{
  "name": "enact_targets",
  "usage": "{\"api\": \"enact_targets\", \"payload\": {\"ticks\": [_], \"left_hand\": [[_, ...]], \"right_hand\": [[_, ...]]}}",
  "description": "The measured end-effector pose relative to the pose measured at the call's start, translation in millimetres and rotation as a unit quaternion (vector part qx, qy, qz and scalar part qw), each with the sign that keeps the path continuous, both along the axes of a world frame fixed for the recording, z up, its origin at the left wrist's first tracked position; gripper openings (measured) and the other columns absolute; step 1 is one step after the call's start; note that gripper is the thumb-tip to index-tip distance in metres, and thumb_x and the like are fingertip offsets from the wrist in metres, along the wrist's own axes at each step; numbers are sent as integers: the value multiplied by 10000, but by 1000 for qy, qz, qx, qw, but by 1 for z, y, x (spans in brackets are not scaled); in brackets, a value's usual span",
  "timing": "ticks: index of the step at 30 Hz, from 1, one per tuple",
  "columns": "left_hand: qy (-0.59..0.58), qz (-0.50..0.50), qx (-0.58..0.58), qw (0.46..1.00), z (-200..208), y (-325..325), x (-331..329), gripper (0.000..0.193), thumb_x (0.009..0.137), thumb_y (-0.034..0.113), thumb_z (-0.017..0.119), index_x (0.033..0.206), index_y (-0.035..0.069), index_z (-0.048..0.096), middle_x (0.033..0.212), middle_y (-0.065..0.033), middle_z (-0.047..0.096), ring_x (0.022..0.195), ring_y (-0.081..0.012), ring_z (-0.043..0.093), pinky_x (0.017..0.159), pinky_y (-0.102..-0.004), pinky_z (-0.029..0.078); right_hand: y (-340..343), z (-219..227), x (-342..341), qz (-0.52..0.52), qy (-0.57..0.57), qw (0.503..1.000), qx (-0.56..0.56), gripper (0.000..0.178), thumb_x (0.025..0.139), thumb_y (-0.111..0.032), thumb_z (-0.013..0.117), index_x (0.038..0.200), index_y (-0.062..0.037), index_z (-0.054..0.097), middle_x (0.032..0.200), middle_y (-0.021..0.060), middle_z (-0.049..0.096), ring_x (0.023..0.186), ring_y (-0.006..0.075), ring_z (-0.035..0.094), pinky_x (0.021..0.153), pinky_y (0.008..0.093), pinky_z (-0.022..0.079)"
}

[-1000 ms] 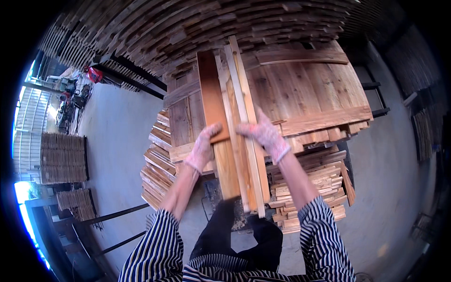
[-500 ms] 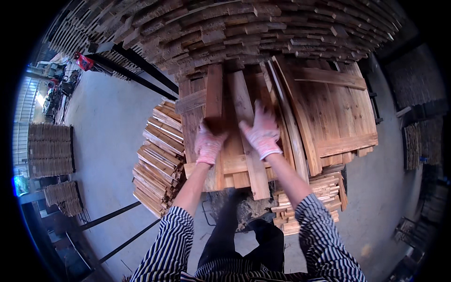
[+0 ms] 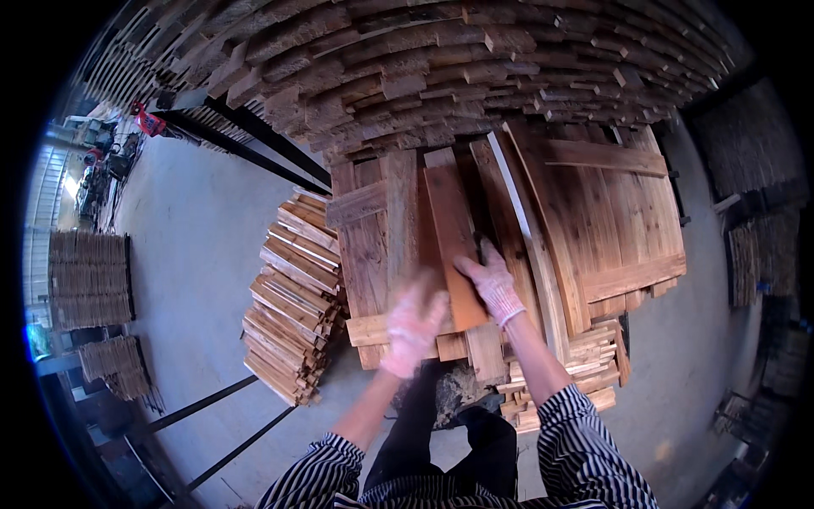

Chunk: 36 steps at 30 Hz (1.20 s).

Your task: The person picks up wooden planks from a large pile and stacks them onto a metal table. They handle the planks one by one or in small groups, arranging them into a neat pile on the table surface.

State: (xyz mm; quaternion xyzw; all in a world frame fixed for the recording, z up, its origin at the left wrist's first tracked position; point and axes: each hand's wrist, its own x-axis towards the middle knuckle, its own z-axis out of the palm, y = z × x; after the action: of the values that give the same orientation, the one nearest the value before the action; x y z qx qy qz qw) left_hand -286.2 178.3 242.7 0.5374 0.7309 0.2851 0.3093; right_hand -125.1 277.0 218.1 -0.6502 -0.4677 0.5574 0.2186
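Observation:
A reddish-brown wooden board (image 3: 452, 229) lies lengthwise in front of me, over a paler board whose near end (image 3: 486, 352) sticks out below it. My right hand (image 3: 493, 287), in a pinkish-white knit glove, grips its right edge, thumb across the top face. Beside its near left corner is my left hand (image 3: 414, 329), gloved alike and smeared by motion; whether it touches the board I cannot make out. Under these boards is a slatted wooden panel (image 3: 360, 280) with cross battens. Several long boards (image 3: 534, 246) lean side by side just right of my right hand.
Another battened panel (image 3: 627, 212) lies to the right. A tall stack of rough planks (image 3: 407, 76) rises at the far side. Cut wood pieces are piled at the left (image 3: 292, 297) and below the panels at the right (image 3: 606, 365). Dark metal bars (image 3: 203, 403) cross the floor at left.
The reddish-brown board has shifted right and toward me, onto the paler board. My right hand now grips its edge. My left hand has moved right and nearer to me.

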Motion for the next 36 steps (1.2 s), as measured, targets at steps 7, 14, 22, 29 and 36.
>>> {"api": "enact_targets", "payload": {"ticks": [7,14,22,29,36], "left_hand": [[186,103,-216,953,-55,70,-30,898,972,458,676,1650,23,278,1501,-232,530,1378,-346,552,1125,-448,494],[81,168,-42,982,-70,34,-95,861,946,387,744,1617,25,344,1470,-222,576,1316,-338,599,1081,-427,502],[-147,184,165,958,-105,77,-125,626,1012,152,712,1561,-2,455,1312,-201,692,1164,-257,673,982,-349,526],[-176,193,17,965,-103,60,-167,716,978,127,764,1604,81,420,1215,-98,704,1049,-139,645,912,-274,532],[-174,175,6,969,-104,62,-186,765,961,136,787,1624,104,406,1222,-85,681,1017,-127,626,860,-278,545]], "right_hand": [[-5,-11,6,7,70,992,103,656,993,-183,656,1587,-7,439,1578,177,531,1468,264,482,1232,332,336],[-18,-33,-52,17,67,994,85,692,986,-255,697,1588,-23,447,1595,189,509,1469,281,486,1231,354,341],[23,-53,-147,102,-211,954,189,699,984,-418,669,1615,-245,424,1467,215,592,1301,375,610,1036,493,524],[-7,-31,-54,130,-513,829,177,902,866,-522,774,1631,-282,360,1527,246,492,1311,430,558,961,541,551],[-4,-13,-117,174,-353,890,229,730,977,-467,642,1611,-190,412,1405,302,558,1248,437,597,957,531,560]]}}
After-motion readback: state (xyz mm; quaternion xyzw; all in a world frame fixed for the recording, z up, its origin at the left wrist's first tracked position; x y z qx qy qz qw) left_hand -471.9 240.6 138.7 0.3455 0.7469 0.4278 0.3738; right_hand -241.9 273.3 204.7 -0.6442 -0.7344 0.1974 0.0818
